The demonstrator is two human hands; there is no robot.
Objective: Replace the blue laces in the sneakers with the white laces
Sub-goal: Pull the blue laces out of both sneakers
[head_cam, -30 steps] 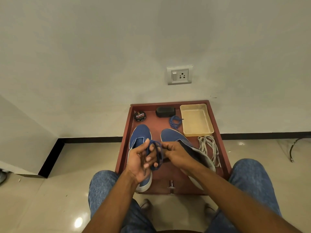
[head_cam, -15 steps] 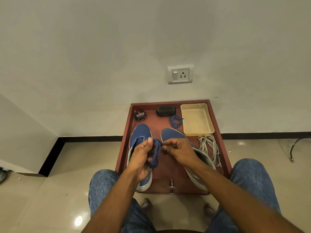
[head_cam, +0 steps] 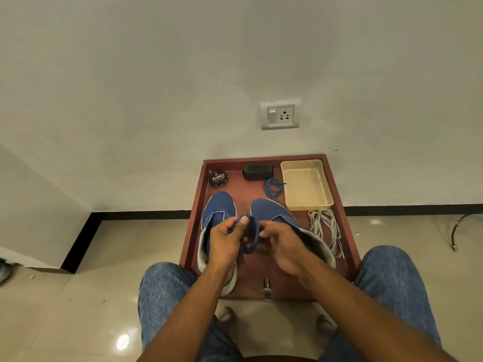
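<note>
Red-brown wooden tray [head_cam: 194, 205] sits on the tiled floor against the wall, under and beyond both hands; person's knees in blue jeans flank its near edge. Left sneaker [head_cam: 218, 207], blue, no lace visible, lies directly beneath and beyond the left hand [head_cam: 224, 242], heel hidden by that wrist. Right sneaker [head_cam: 271, 210], also blue, lies under and past the right hand [head_cam: 283, 245], tilted with its grey lining showing to the right of the forearm. Cream plastic tray [head_cam: 305, 205] sits beyond the right hand in the far right corner. White laces [head_cam: 326, 227] lie loose in a bundle just right of the right sneaker, untouched. Black oblong object [head_cam: 257, 172] at the far edge, beyond both hands; round polish tin [head_cam: 218, 178] beyond the left hand in the far left corner. One coiled blue lace [head_cam: 273, 188] rests on the tray between the black object and the right sneaker's toe, beside the cream tray. Second blue lace [head_cam: 251, 236] is held between the hands as a looped bundle. Left hand: fingers curled, thumb pressed on the top of the bundle, grasping it. Right hand: fingers half closed, fingertips pinching the bundle's right side. Both forearms cover the sneakers' rear halves.
</note>
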